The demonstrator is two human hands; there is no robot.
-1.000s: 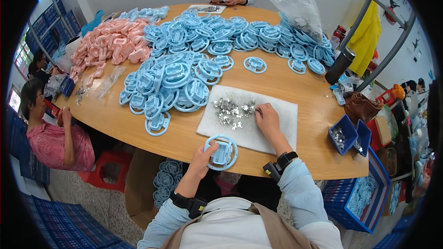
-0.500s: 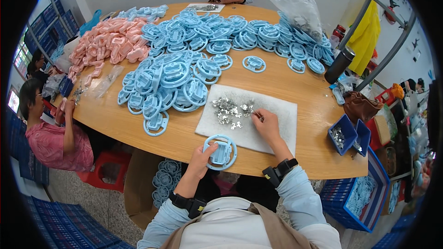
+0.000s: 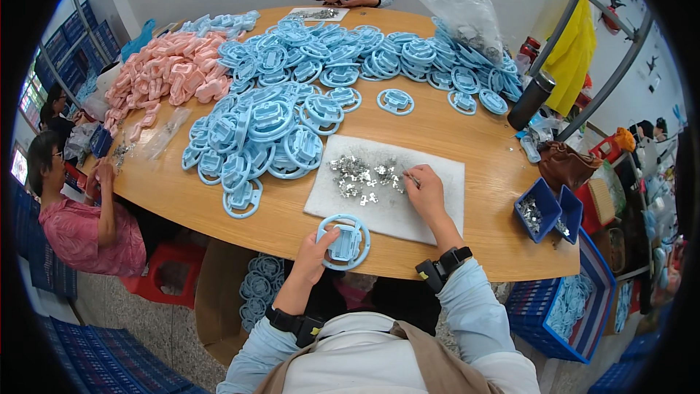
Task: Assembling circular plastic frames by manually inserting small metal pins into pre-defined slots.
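So the left hand (image 3: pixel 312 254) is gripping a round blue plastic piece (image 3: pixel 344 244), which is sticking out to its right, thumb on top. Ahead and to the right, the right hand (image 3: pixel 428 195) is hanging over a white pad (image 3: pixel 408 225), fingers bunching; can't tell if they're pinching anything. Little silver metal clips (image 3: pixel 351 171) are lying just left of those fingertips.

A light-blue plastic ring (image 3: pixel 344 243) with a raised, roughly rectangular centre is held face up over the tabletop's (image 3: pixel 503 226) near edge, beside the white pad's (image 3: pixel 437 208) near-left corner. Small, shiny silvery metal pieces (image 3: pixel 351 172) lie in loose clusters toward the pad's left edge.
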